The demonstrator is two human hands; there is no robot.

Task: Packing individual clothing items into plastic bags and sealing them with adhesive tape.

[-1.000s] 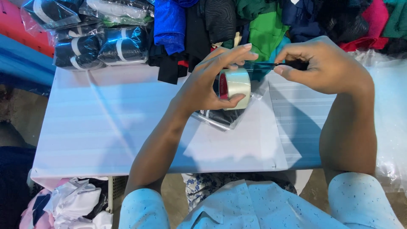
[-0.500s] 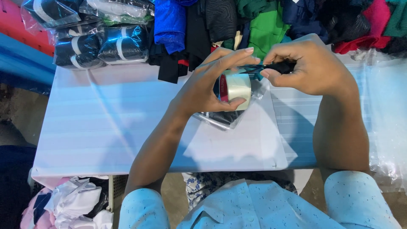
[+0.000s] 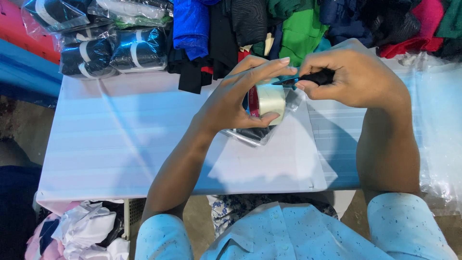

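We see left hand (image 3: 231, 103) clamped on tape roll (image 3: 269, 98), above bench (image 3: 120, 144); right hand (image 3: 353, 79) pinches dark blade tool (image 3: 308, 78), tip pointing left, touching roll top.

Clear tape roll (image 3: 270, 97) on edge above table; black-handled blade (image 3: 308, 78), probably cutter, touching it.

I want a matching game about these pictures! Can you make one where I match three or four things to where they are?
Things:
1. roll of clear packing tape
2. small black-handled cutter
3. bright green folded garment
4. dark garments in shiny plastic bags

Places:
A. far left end of the white table
B. in the right hand
C. in the left hand
D. in the clothes pile beyond both hands

Pairs: 1-C, 2-B, 3-D, 4-A
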